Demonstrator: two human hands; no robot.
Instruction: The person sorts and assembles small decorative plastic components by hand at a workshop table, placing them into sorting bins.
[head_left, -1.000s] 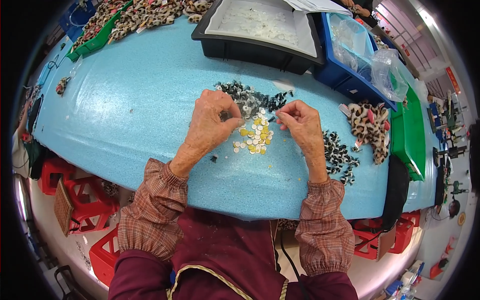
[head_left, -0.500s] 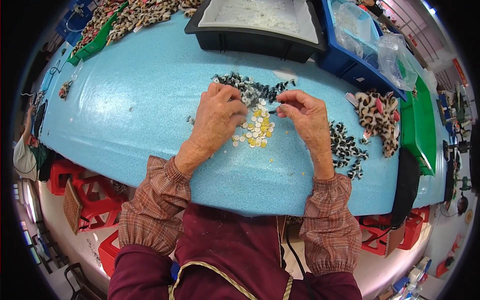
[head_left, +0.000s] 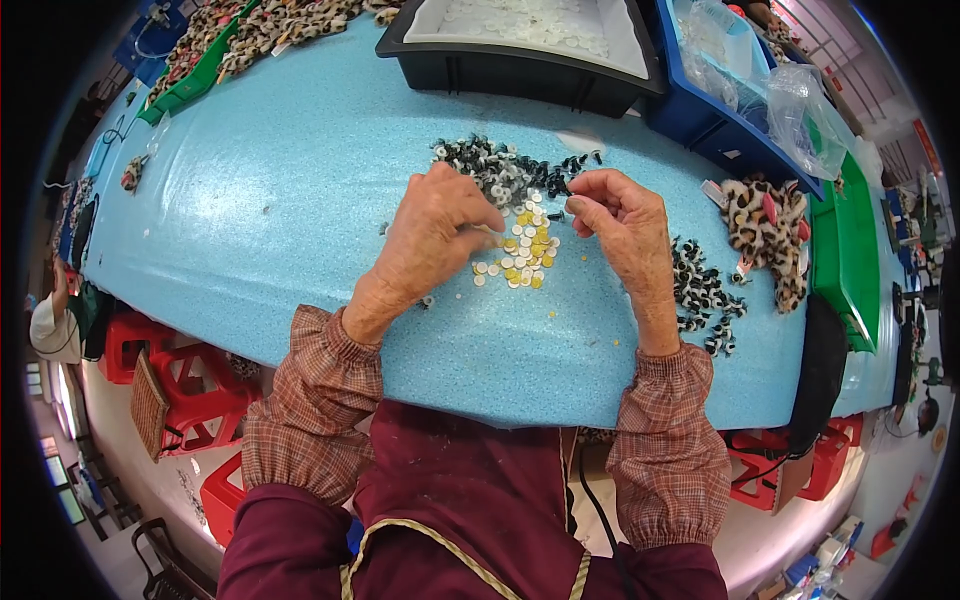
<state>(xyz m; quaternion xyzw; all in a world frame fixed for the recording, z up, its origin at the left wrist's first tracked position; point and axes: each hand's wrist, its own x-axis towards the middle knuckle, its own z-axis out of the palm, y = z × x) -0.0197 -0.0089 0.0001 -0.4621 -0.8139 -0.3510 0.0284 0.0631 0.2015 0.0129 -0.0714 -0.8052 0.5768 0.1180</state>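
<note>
Over the white and yellow discs hovers my left hand, its thumb and bent forefinger a little apart and slightly blurred; nothing shows between them. My right hand is closed in a pinch at the right edge of a heap of small black stemmed pieces and pale washers. Whatever its fingertips hold is too small to make out. A single black stemmed piece lies just left of the right thumb. Beside my right wrist is another pile of black-and-white pieces.
A black bin with a white tray of pale discs stands at the far side. Right of it are a blue crate, a leopard-print plush piece and a green tray. More plush lies far left. Red stools stand below the table.
My left hand shifts slightly over the discs, its thumb drawing away from the forefinger. The right hand stays pinched by the heap. The whole view has shifted a little.
</note>
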